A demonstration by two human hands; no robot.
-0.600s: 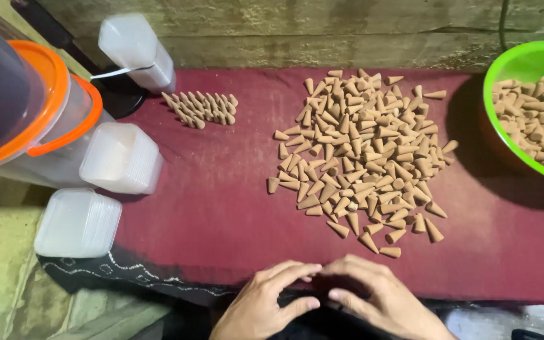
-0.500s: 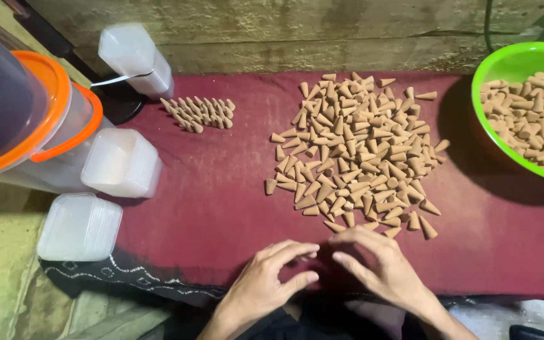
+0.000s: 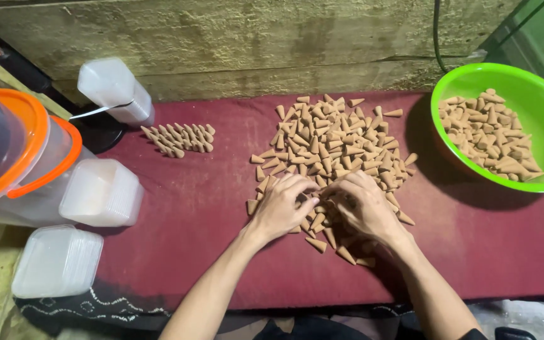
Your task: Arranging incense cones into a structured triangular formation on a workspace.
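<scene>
Both your bare forearms reach up from the bottom edge and angle inward, so your hands meet near the middle of the view. Your left hand (image 3: 283,206) lies palm down, wrist straight, fingers loosely curled with the tips bent downward and toward the other hand. Your right hand (image 3: 363,204) mirrors it, palm down, knuckles raised, fingers curled inward. The fingertips of the two hands are just beside each other, nearly touching. Whether either hand pinches anything beneath the fingers is hidden.
</scene>
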